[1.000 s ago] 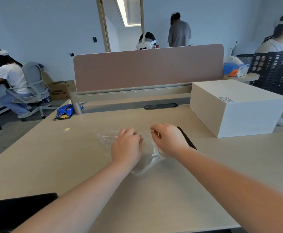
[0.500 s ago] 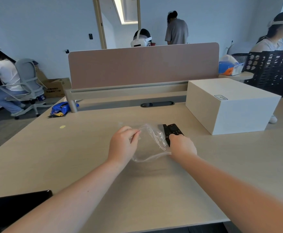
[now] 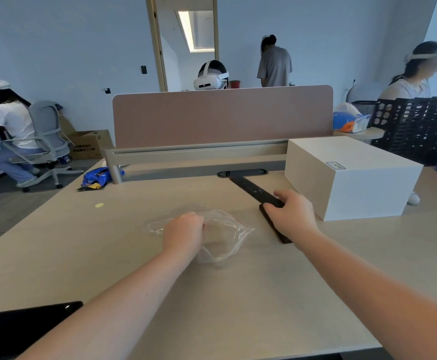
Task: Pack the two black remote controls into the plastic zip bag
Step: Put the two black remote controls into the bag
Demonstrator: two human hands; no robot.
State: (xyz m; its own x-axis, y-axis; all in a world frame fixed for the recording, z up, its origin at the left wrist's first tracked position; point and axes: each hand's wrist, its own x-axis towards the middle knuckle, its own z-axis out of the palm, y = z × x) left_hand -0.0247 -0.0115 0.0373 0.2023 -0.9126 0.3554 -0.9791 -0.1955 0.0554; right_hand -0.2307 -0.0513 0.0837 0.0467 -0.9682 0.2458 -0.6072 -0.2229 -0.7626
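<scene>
A clear plastic zip bag lies crumpled on the desk's middle. My left hand pinches its left edge. To the right, my right hand is closed around one black remote control, which is tilted up off the desk and points away to the far left. The second black remote control lies flat on the desk under that hand, partly hidden by it, just right of the bag.
A white box stands at the right, close to my right hand. A pink divider closes the desk's far side, with a blue wrapper at its left foot. A black device lies at the near left edge. Several people sit or stand beyond.
My right hand let go of the bag, moved right onto the two remotes and lifted one up. My left hand kept its hold on the bag.
</scene>
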